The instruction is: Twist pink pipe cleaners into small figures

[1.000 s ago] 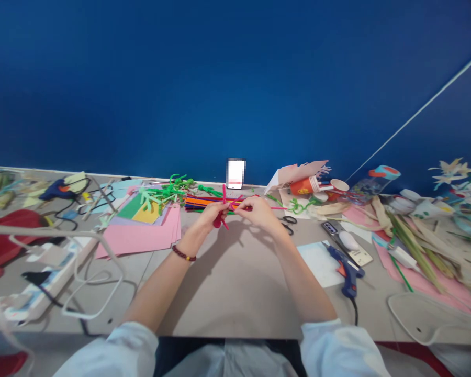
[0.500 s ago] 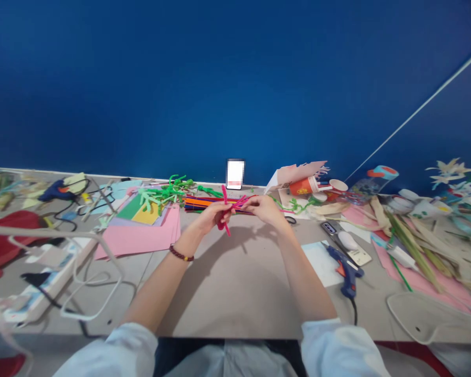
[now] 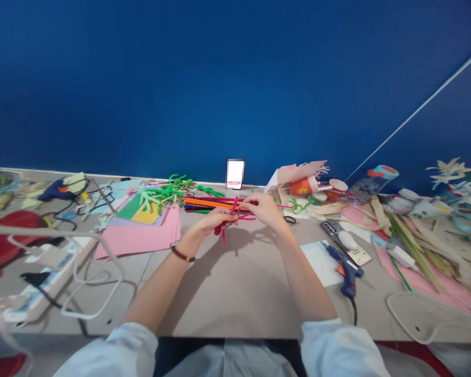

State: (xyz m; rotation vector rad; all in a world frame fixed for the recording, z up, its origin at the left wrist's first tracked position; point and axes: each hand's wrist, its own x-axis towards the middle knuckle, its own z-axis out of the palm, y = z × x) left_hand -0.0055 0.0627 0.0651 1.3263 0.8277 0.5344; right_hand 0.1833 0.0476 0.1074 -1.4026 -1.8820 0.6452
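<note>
Several magenta pipe cleaners are bunched together above the middle of the table. My left hand is closed round them, with one end poking up past the fingers and another pointing down below. My right hand pinches at the same bunch from the right, thumb and finger together; a loose magenta strand runs under its fingers. Just behind the hands lies a bundle of coloured pipe cleaners in orange, purple, red and other colours. Green bent pipe cleaners lie to its left.
A phone stands against the blue wall. Coloured paper sheets and a white power strip are on the left. On the right are a blue glue gun, black scissors, a red paper cup and dried husks.
Both hands stay close together. The magenta bunch has tilted and dropped slightly; its upper end now leans right. My left hand has come a little lower, and my right hand's fingers have shifted slightly left.
</note>
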